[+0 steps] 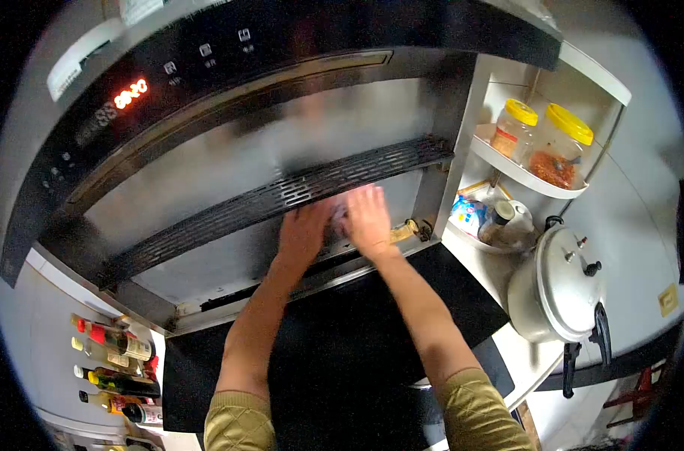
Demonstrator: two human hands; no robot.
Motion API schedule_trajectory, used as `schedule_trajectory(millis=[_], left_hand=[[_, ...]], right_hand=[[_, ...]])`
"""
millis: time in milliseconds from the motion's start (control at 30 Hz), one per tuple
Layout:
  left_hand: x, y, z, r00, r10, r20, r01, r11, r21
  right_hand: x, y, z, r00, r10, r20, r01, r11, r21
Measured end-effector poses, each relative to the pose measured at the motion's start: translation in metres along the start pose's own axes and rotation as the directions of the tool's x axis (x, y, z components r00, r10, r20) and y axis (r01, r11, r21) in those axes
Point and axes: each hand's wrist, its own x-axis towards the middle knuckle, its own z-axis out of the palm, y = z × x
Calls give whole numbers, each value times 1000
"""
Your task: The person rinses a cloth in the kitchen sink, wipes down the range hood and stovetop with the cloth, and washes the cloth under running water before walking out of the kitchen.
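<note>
Both arms reach forward under a range hood [357,105]. My right hand [368,222] lies against the metal back panel [229,263], its fingers stretched out and pointing up. Close beside it, my left hand [304,233] is also at the panel, just below the slotted black grille [296,191]. Its fingers are blurred and partly out of sight, so their grip is unclear. Between the two hands shows a small pale, crumpled-looking patch [337,216]; I cannot make out whether it is a cloth or a reflection. The black cooktop [327,353] lies below my forearms.
On the right stand a pressure cooker [560,282] and a corner shelf [534,169] with a yellow-lidded jar [556,150]. Several sauce bottles [120,368] stand at the lower left. The hood's front edge carries a lit red display [131,94].
</note>
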Motion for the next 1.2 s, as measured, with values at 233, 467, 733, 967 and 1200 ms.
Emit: schedule_trajectory(millis=[233,467,733,967,1200], left_hand=[[67,67,34,989,94,-116,-89,995,54],[-27,0,10,986,158,57,-160,986,51],[-104,-79,-78,995,74,67,-97,875,474],[-52,-53,-66,899,-329,287,329,943,49],[-29,-11,-31,997,-78,10,73,966,246]], right_hand=[[-10,39,75,842,409,-353,-221,857,465],[-14,-84,140,887,446,-119,-346,813,468],[12,-200,35,920,138,-366,-15,947,320],[33,-136,26,897,110,-428,49,938,344],[14,-83,63,851,399,-341,-297,902,313]])
